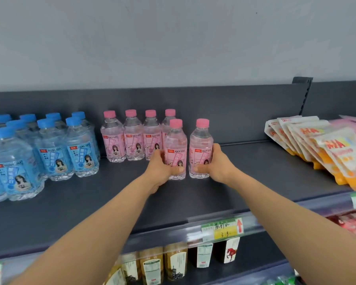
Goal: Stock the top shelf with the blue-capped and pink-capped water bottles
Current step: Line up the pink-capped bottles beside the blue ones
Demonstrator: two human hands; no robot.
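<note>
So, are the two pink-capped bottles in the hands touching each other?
Apart. The head view shows a narrow strip of dark shelf between the left-hand bottle and the right-hand bottle, visible along their bodies down to the bases.

A plain pale grey wall point(173, 38) rises behind a dark grey metal shelf unit point(234, 112), evenly lit.
</note>
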